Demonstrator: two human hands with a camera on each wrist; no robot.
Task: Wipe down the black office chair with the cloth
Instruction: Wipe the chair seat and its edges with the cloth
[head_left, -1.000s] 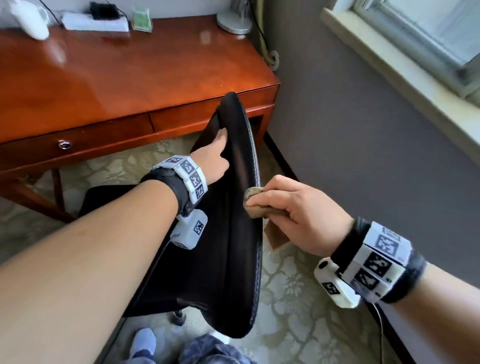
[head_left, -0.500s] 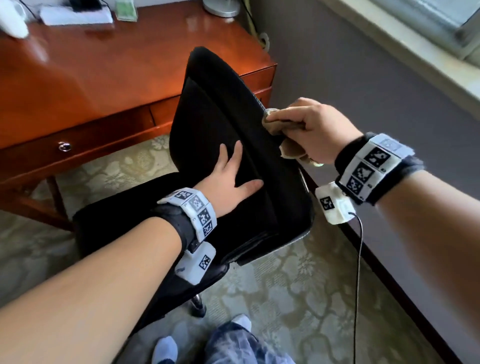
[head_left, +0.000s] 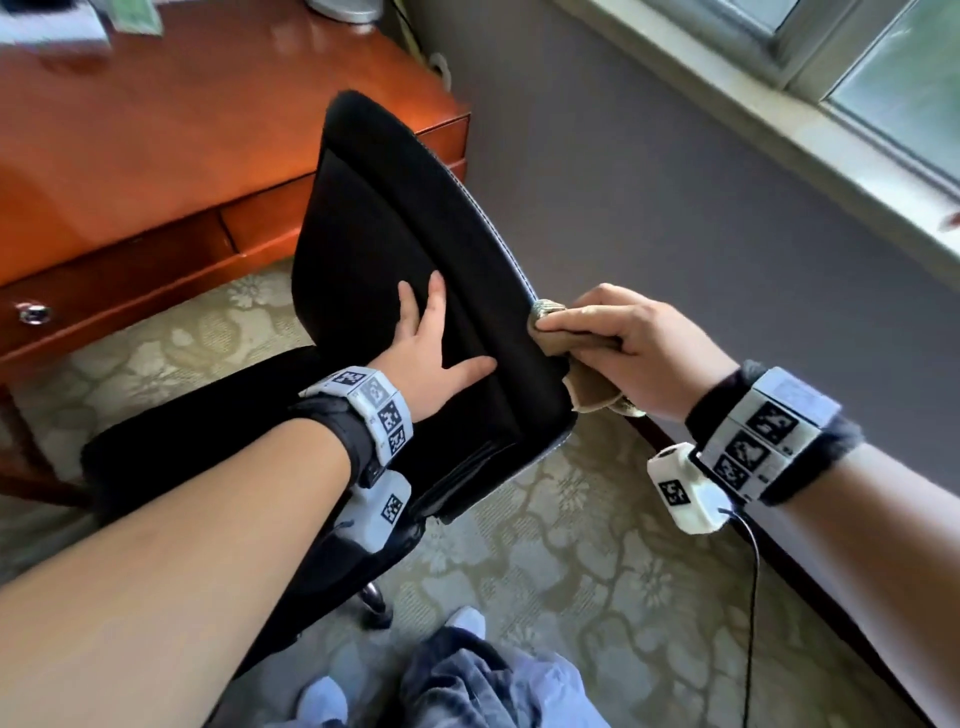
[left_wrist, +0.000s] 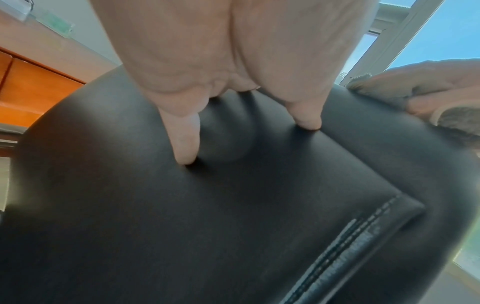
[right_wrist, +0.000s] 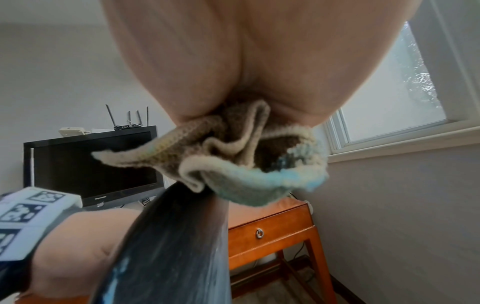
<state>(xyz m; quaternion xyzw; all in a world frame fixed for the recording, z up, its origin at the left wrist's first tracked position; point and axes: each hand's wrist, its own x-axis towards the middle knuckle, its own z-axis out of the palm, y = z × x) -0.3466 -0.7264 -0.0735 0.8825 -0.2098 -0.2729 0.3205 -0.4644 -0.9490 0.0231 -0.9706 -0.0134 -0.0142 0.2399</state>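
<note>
The black office chair (head_left: 384, 218) stands in front of me with its backrest turned edge-on toward the right. My left hand (head_left: 431, 343) lies flat on the front of the backrest (left_wrist: 233, 205), fingers straight and spread. My right hand (head_left: 623, 343) grips a bunched beige and pale blue cloth (head_left: 571, 343) and presses it against the backrest's right edge, about halfway down. In the right wrist view the cloth (right_wrist: 233, 160) hangs folded under the palm, above the chair's edge (right_wrist: 176, 236).
A reddish wooden desk (head_left: 156, 156) with drawers stands behind the chair. A grey wall (head_left: 675, 208) and a window sill (head_left: 779, 130) run along the right. Patterned carpet (head_left: 571, 545) covers the floor. My feet (head_left: 322, 696) are below. A black monitor (right_wrist: 91, 164) sits beyond.
The chair has swung so that its backrest front faces me. My left hand went from the backrest's edge to flat on its front. The right hand with the cloth slid down the edge.
</note>
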